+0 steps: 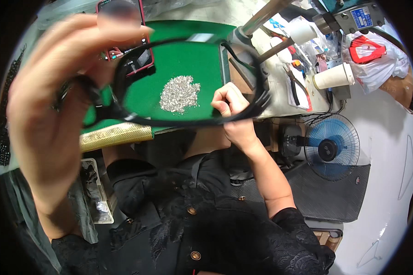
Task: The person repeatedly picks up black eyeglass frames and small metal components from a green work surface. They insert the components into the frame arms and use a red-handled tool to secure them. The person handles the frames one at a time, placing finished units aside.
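Large and blurred at the left, my left hand (46,110) pinches a pair of black-framed eyeglasses (183,122) by one side, close in front of the view. Seen through the lenses, my right hand (235,103) is curled closed at the near right edge of the green mat (197,59). A small dark bit shows beside its fingers; what it holds, if anything, I cannot make out. A heap of tiny silvery pieces (180,94) lies on the mat, left of the right hand. Behind my left fingers, a phone in a red case (144,59) is partly hidden.
A gold patterned roll (117,136) runs along the mat's near edge. To the right stand a metal post (264,17), pliers (297,81), a white paper cup (333,76) and a plastic bag (376,59). A blue fan (331,147) is below, right of my arm.
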{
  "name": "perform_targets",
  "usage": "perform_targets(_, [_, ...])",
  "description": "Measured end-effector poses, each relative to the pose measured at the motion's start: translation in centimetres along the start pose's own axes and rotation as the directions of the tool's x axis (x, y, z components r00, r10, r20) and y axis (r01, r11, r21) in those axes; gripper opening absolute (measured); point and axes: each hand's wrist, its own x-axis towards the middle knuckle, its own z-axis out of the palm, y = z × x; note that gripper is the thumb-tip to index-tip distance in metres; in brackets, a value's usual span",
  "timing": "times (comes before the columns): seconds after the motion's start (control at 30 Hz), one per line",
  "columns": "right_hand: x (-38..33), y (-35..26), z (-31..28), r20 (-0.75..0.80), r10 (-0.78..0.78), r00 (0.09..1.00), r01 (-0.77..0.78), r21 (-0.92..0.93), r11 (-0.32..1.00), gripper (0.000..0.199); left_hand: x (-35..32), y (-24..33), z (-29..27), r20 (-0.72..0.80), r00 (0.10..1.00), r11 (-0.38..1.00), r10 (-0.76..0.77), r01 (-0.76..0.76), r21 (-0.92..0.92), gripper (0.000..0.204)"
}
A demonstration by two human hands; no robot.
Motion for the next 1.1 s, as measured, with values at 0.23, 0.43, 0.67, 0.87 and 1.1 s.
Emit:
perform_targets(0.23, [0.1,-0.8,0.6,-0.016,0.041,0.999,-0.039,0.08,0.996,0.003,-3.0,-6.9,-4.3,-0.542,0.822,0.934,-0.174,-0.038,-0.356,0.052])
perform_targets(0.43, [-0.1,-0.7,0.4,-0.009,0.08,0.997,-0.078,0.157,0.984,0.002,-3.3,-2.1,-1.4,0.177,0.979,0.136,-0.098,0.189,-0.972,0.033])
perform_targets(0.67, [-0.1,-0.1,0.6,-0.027,0.105,0.994,-0.094,0.269,0.959,0.003,-2.1,1.8,0.0,0.303,0.916,0.159,-0.264,0.351,-0.923,0.044])
perform_targets(0.87, [-0.1,-0.2,0.5,-0.007,0.142,0.99,-0.132,0.321,0.938,0.005,-2.5,4.7,1.5,0.407,0.848,0.157,-0.34,0.478,-0.864,0.075])
perform_targets(1.1, [0.4,-2.0,-0.6,-0.015,0.098,0.995,-0.083,0.408,0.909,0.008,-2.2,4.1,3.3,0.656,0.755,0.259,0.005,0.633,-0.73,0.056])
